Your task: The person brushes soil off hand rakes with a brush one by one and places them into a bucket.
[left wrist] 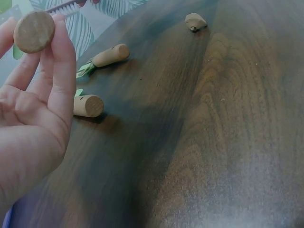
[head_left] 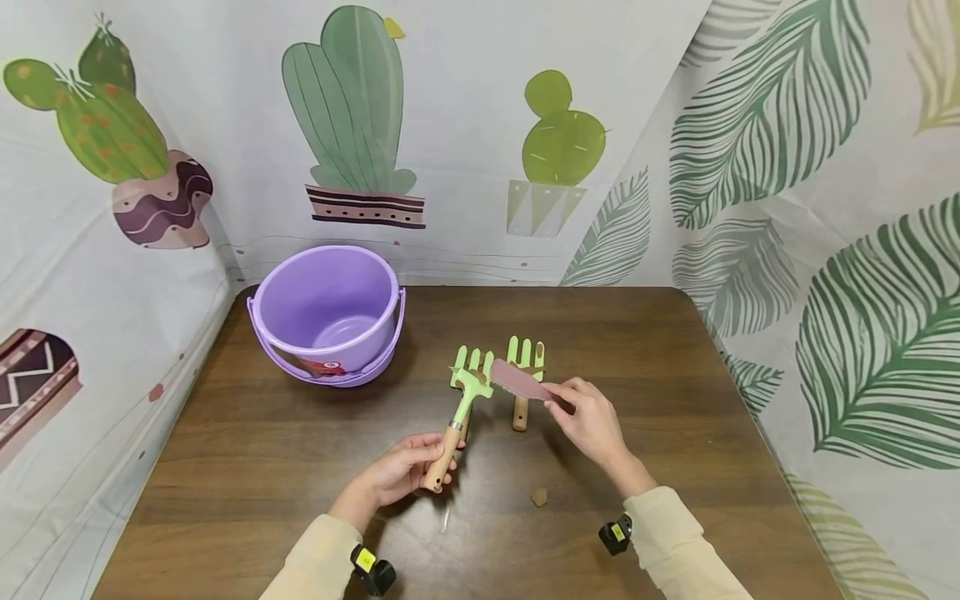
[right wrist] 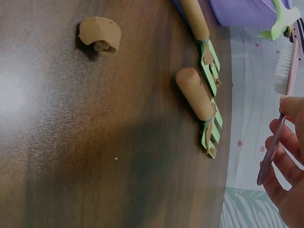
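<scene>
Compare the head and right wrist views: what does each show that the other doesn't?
Only head: the left hand, both sleeves, both wrist cameras, and the bucket in full.

Only right wrist: the tail end of the brush, past the fingers of the right hand.

Both: that hand, the brush, the green-headed tool in the left hand, two forks, the brown lump, the table, part of the bucket.

A dark brown, wood-grained worktop (head_left: 675,375) with rounded far corners meets a white, lightly creased cloth backdrop (head_left: 465,100). Printed green cacti (head_left: 348,108) in patterned pots (head_left: 367,208) fill its left and middle; large striped leaves (head_left: 892,333), green and grey, cover the right. Pale glare (right wrist: 9,99) whitens part of the worktop's surface.
</scene>
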Demonstrator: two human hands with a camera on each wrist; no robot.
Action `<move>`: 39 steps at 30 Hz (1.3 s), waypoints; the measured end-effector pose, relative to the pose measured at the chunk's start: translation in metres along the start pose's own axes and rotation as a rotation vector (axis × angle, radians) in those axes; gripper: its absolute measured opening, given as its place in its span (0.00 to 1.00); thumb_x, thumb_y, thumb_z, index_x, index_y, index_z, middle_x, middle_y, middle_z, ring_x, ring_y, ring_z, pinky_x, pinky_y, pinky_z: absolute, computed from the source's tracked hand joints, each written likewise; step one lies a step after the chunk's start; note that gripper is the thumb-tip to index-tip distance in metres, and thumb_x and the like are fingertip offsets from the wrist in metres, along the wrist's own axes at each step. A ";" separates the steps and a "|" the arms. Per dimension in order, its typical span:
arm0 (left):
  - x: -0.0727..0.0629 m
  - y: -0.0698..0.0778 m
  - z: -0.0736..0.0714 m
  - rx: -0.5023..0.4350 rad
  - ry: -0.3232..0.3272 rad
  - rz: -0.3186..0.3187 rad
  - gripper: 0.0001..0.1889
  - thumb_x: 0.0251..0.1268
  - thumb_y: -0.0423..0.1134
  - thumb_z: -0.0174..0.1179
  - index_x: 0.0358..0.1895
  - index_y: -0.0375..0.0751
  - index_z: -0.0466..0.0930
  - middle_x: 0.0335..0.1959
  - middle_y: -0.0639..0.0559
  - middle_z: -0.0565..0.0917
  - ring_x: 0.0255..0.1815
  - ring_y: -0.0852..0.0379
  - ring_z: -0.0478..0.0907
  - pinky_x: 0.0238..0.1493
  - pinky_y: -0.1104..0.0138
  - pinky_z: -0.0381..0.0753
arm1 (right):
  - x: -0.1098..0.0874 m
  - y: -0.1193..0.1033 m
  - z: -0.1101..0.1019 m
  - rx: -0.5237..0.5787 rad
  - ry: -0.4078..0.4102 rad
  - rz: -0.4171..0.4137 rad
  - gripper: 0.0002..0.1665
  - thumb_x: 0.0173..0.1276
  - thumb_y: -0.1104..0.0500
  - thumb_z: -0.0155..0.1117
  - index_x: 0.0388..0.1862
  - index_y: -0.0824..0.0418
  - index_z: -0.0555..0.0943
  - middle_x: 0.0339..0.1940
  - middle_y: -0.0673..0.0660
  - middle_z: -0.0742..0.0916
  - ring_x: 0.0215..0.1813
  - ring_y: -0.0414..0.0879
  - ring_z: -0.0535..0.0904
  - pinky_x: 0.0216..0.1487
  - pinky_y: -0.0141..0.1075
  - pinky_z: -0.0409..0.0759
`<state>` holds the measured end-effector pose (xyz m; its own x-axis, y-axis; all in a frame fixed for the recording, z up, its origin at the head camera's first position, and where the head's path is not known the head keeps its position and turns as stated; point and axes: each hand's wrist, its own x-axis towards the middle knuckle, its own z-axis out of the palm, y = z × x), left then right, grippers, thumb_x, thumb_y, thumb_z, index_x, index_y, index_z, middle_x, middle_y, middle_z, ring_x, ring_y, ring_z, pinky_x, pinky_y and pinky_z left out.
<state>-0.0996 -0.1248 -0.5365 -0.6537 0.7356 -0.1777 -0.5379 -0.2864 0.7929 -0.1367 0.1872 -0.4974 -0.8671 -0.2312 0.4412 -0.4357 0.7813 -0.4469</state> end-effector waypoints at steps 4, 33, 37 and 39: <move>-0.001 0.001 0.000 0.014 -0.006 0.002 0.17 0.69 0.34 0.43 0.58 0.37 0.70 0.37 0.50 0.82 0.34 0.57 0.81 0.35 0.67 0.79 | 0.003 -0.001 -0.002 0.010 0.019 -0.027 0.15 0.52 0.60 0.71 0.42 0.54 0.85 0.30 0.48 0.83 0.28 0.39 0.71 0.26 0.32 0.70; 0.000 0.010 -0.009 0.199 -0.051 -0.060 0.26 0.63 0.37 0.52 0.61 0.25 0.62 0.40 0.50 0.82 0.38 0.55 0.81 0.41 0.61 0.79 | 0.017 -0.014 -0.016 0.281 -0.099 -0.027 0.15 0.54 0.63 0.70 0.43 0.55 0.84 0.33 0.47 0.82 0.26 0.39 0.71 0.23 0.27 0.69; -0.001 0.011 -0.007 0.212 -0.033 -0.080 0.29 0.63 0.37 0.53 0.62 0.21 0.57 0.39 0.50 0.82 0.38 0.54 0.81 0.42 0.59 0.79 | 0.018 -0.016 -0.016 0.314 -0.131 -0.050 0.15 0.54 0.64 0.69 0.43 0.55 0.84 0.33 0.46 0.82 0.25 0.41 0.71 0.23 0.26 0.68; -0.001 0.012 -0.006 0.221 -0.026 -0.089 0.29 0.63 0.36 0.52 0.62 0.20 0.56 0.39 0.50 0.82 0.39 0.53 0.81 0.43 0.57 0.79 | 0.018 -0.016 -0.016 0.329 -0.141 -0.063 0.16 0.54 0.65 0.68 0.43 0.56 0.84 0.32 0.46 0.81 0.25 0.42 0.71 0.22 0.27 0.67</move>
<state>-0.1085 -0.1328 -0.5307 -0.5936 0.7682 -0.2397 -0.4609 -0.0805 0.8838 -0.1413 0.1802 -0.4696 -0.8511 -0.3680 0.3745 -0.5235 0.5404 -0.6587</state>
